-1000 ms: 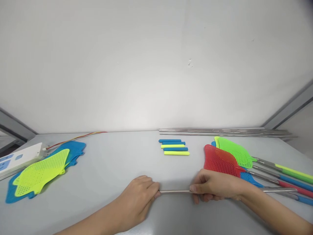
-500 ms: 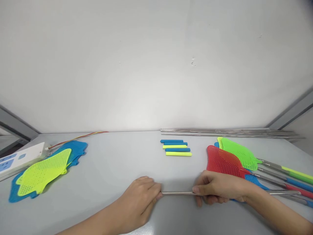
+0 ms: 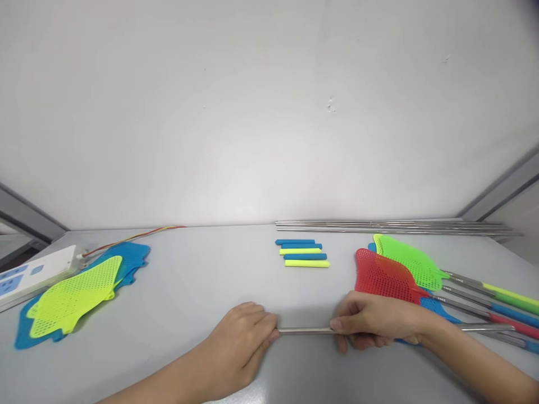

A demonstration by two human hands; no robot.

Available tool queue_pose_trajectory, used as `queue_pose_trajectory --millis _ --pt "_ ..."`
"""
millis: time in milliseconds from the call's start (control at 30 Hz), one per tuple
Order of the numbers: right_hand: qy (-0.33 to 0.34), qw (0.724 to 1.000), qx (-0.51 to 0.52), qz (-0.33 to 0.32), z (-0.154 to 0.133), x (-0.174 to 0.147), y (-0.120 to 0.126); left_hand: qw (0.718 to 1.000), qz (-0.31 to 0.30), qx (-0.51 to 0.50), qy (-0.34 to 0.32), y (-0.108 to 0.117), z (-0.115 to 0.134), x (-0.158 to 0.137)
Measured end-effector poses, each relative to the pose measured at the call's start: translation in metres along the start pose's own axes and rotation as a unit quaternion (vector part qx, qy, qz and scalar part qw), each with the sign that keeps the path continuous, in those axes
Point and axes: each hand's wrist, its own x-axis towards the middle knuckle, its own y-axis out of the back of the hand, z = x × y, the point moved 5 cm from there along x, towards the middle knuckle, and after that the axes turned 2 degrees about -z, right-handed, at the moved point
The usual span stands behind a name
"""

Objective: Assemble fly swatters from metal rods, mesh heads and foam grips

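Note:
Low over the table's front, a thin metal rod lies level between my two hands. My left hand is closed around its left end, hiding that tip. With thumb and fingers, my right hand pinches the rod farther right; the rod seems to run on behind the wrist. Just behind my right hand is a red fly swatter, overlapping a green fly swatter. A blue swatter lies partly hidden beneath. Several blue and yellow handle sleeves lie side by side beyond the hands.
On the left, a yellow swatter head rests on blue swatter heads, beside a white power strip with a coloured cable. Several long metal rods lie along the wall at the table's back edge.
Both hands keep their hold on the rod and barely move. The view has shifted very slightly; the things on the table lie as before.

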Motion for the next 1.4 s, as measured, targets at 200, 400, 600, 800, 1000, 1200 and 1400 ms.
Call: queue_pose_trajectory --millis 200,400,600,800,1000,1200,1400 --pt "-0.001 1.0 0.004 -0.005 0.001 0.0 0.0 1.0 0.005 0.0 0.001 0.001 0.001 0.001" --pt "-0.001 1.0 0.01 -0.009 0.004 0.001 0.001 1.0 0.012 0.004 0.003 0.0 0.0 0.0" --pt "-0.005 1.0 -0.003 -0.003 0.004 0.0 0.002 1.0 0.023 0.011 -0.008 0.001 0.001 0.001" --pt "-0.009 1.0 -0.002 0.007 0.001 -0.002 -0.001 0.999 0.019 0.021 -0.017 0.003 0.005 -0.003" --pt "-0.014 1.0 0.008 0.007 0.004 0.001 -0.007 0.999 0.03 0.008 -0.022 0.0 0.005 -0.004" --pt "-0.014 1.0 0.023 0.002 0.002 0.001 -0.013 1.0 0.011 0.002 -0.015 -0.005 0.007 -0.004" --pt "-0.033 0.999 0.024 0.017 0.002 0.001 -0.014 1.0 0.009 -0.007 -0.009 -0.002 0.007 -0.003"
